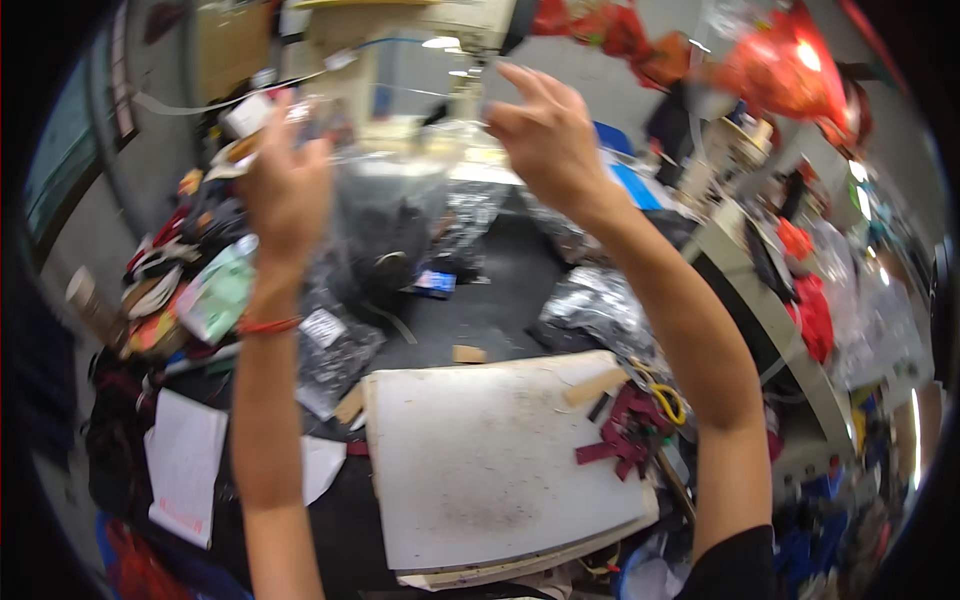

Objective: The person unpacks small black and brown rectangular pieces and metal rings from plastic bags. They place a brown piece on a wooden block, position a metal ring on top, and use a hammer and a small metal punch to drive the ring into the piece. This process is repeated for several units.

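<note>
Both my arms are raised above a cluttered work table. My left hand (287, 190) and my right hand (543, 133) each pinch a top edge of a clear plastic bag (405, 190), holding it up between them. The bag is see-through and blurred, and something dark shows in its lower part. A red band circles my left wrist. Below my arms lies a stained white board (490, 470) on the dark table top.
A sewing machine (440, 40) stands at the back. Several clear packed bags (590, 305) lie on the table, with dark red fabric scraps (628, 430) and yellow-handled scissors (665, 395) at the board's right. Papers (185, 465) and mixed clutter fill the left side.
</note>
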A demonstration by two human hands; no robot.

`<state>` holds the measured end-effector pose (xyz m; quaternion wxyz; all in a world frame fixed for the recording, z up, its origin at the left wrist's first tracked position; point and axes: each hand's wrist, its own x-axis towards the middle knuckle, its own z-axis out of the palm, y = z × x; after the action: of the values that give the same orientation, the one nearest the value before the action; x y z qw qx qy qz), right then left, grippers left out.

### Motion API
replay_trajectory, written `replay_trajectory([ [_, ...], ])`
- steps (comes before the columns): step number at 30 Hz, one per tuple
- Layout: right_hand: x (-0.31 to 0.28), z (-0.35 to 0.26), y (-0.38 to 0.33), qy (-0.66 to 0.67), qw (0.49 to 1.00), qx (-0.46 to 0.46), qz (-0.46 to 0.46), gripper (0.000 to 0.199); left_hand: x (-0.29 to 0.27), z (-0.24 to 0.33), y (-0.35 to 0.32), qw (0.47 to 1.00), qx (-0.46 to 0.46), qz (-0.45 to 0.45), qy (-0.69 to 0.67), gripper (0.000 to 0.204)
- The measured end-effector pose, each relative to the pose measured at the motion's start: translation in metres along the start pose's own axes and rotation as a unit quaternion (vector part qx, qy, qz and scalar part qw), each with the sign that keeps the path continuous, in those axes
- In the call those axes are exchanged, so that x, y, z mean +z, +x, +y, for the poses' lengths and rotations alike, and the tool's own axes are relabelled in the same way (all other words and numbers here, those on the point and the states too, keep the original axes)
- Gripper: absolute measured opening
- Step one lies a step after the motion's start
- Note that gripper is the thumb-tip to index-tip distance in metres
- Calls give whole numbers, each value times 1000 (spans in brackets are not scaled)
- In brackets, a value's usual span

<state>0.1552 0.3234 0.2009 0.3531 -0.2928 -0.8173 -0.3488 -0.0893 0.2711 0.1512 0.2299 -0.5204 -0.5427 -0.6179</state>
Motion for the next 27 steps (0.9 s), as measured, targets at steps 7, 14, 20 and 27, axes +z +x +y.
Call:
replay_trajectory([
  [7,-37,8,-36,108,964,-102,-219,8,-2,-9,-59,936,-199,-255,-140,54],
  [14,-205,16,-203,105,966,109,-212,14,-34,-17,-84,923,-179,-286,-185,49],
  [20,-291,46,-377,31,804,569,-170,37,-87,82,-135,964,-48,-165,-201,33],
  [27,-206,79,-486,296,596,743,76,24,-45,245,-224,740,62,-572,-349,28],
])
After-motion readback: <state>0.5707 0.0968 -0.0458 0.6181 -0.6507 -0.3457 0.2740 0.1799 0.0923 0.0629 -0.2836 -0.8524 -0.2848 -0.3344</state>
